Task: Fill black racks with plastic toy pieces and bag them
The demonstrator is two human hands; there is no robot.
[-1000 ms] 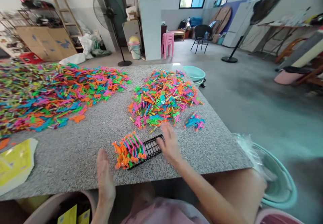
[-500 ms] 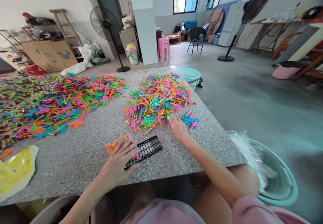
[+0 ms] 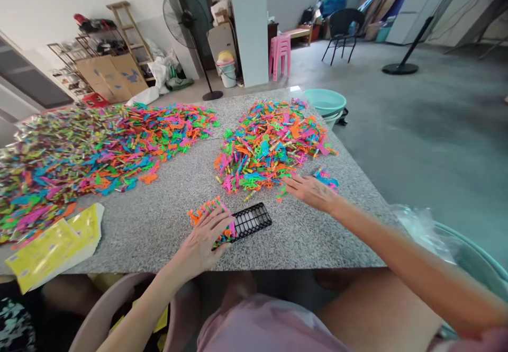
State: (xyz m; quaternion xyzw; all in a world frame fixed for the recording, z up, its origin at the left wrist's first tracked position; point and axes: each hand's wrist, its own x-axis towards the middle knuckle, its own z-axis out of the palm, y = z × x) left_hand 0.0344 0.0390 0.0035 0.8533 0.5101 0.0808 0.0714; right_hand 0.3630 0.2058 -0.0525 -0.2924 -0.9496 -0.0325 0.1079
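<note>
My left hand (image 3: 206, 238) lies over a row of small colourful plastic toys (image 3: 206, 211) set in a black plastic grid rack (image 3: 252, 219). Its fingers stretch across the toys and its thumb is at the rack's near side, holding it to the table. The right part of the rack shows bare cells. At the front edge of a heap of pink, orange, green and blue plastic toys (image 3: 270, 145), my right hand (image 3: 311, 190) points leftward with fingers together. A green plastic toy (image 3: 282, 190) shows at its fingertips, partly covered by them.
A larger heap of toys (image 3: 107, 145) spreads over the left of the speckled stone table (image 3: 159, 235). Yellow printed bags (image 3: 59, 246) lie at the front left. A small cluster of blue and pink toys (image 3: 326, 178) sits beyond my right hand. Turquoise basins (image 3: 325, 100) stand past the right edge.
My view has turned and shifted, so the table sits further right. My right hand has turned to point leftward and come slightly toward the rack. My left hand stays on the rack.
</note>
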